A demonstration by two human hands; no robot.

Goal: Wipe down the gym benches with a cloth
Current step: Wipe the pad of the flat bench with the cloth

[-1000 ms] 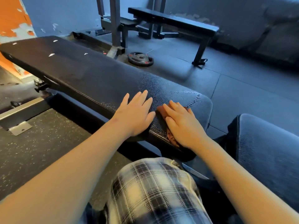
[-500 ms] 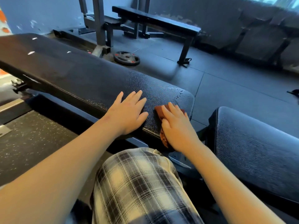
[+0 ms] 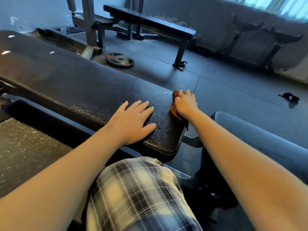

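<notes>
Pressing cloth (image 3: 174,111) beneath right hand (image 3: 185,104), bench (image 3: 83,90) end

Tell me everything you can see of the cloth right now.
The cloth is reddish-brown, soft and bunched, mostly hidden under the right hand. It sits on the end edge of the nearest bench pad: a bit shows past the fingertips on top, and a crumpled fold hangs over the pad's end below the wrist. The hand presses it, fingers bent over it. The left hand lies flat on the pad, apart from it.
</notes>
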